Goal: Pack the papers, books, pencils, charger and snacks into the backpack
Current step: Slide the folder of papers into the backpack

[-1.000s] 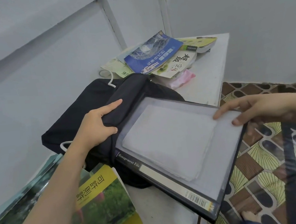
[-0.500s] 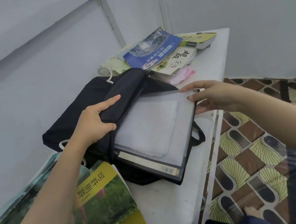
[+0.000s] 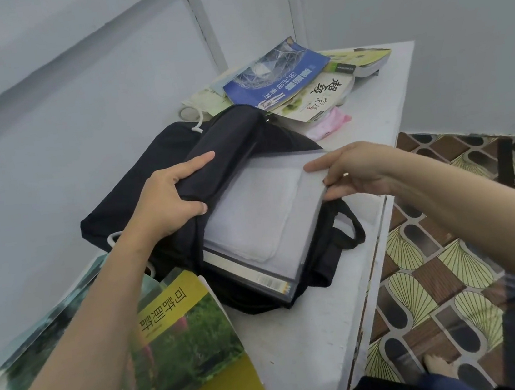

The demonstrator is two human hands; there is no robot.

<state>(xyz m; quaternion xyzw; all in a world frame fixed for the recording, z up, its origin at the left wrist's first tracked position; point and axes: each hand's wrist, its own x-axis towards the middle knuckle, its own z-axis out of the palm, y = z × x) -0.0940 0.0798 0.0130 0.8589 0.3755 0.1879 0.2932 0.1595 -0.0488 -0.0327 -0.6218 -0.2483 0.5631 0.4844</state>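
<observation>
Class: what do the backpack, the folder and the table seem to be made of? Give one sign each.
The backpack: black woven fabric, probably nylon or polyester; it is matt and folds softly.
The folder: likely plastic; its frosted cover shows white paper through it.
The table: a hard, matt white surface; the material underneath is unclear.

one head-worn wide view looks down, close over the table (image 3: 303, 352).
</observation>
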